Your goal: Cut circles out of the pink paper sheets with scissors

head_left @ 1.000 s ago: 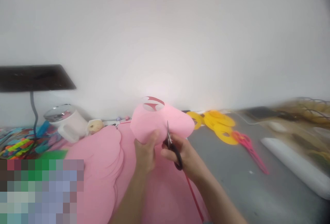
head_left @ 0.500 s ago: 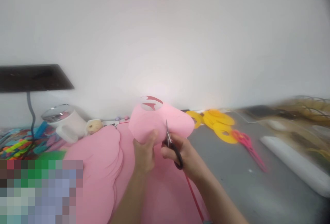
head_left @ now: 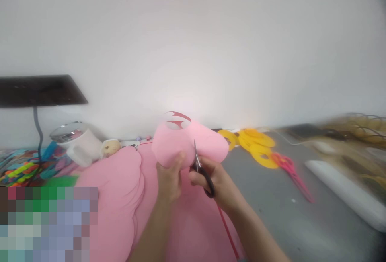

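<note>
A pink paper cut-out [head_left: 171,143] with rounded edges is held up in front of me, its top pierced by an opening with red and white showing. My left hand [head_left: 170,177] pinches its lower edge, thumb on the near face. Black-handled scissors [head_left: 197,159] are gripped in my right hand [head_left: 214,177], blades pointing up against the pink paper. Whether the blades are fully closed is hard to make out. Below and to the left lies a stack of scalloped pink paper shapes [head_left: 116,185], and a large pink sheet [head_left: 193,230] spreads under my hands.
Yellow rings [head_left: 256,141] and pink scissors [head_left: 294,177] lie on the grey table [head_left: 271,222]. A white bar-shaped object [head_left: 340,189] is at the right. A white mug [head_left: 86,147], coloured strips [head_left: 21,169] and a dark screen [head_left: 39,91] stand at the left, before the wall.
Almost nothing differs. The pink paper sits very slightly further right, and the whole view has shifted a touch; both hands keep the same holds.
</note>
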Demonstrator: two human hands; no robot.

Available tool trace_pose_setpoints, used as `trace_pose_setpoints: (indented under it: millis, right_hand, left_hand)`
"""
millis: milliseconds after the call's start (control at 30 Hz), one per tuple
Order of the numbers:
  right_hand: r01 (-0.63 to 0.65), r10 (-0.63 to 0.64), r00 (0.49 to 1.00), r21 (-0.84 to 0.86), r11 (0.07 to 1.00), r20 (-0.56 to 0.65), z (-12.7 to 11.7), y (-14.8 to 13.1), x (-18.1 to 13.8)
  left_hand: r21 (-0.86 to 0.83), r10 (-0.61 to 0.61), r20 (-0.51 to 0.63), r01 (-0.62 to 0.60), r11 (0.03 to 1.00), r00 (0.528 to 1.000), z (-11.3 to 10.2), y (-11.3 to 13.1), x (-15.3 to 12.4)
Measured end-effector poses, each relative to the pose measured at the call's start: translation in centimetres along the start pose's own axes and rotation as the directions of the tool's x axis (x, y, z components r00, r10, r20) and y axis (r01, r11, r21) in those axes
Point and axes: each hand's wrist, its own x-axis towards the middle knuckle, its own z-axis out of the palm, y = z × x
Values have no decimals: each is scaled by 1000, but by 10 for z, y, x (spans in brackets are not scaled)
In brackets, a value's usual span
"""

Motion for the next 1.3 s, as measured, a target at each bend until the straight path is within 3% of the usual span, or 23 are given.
trace_pose_setpoints:
  millis: [1300]
  right_hand:
    - [-11,13,999,41,999,-39,3,-1,-1]
  left_hand:
    - [20,-34,33,34,999,999,1,5,-1]
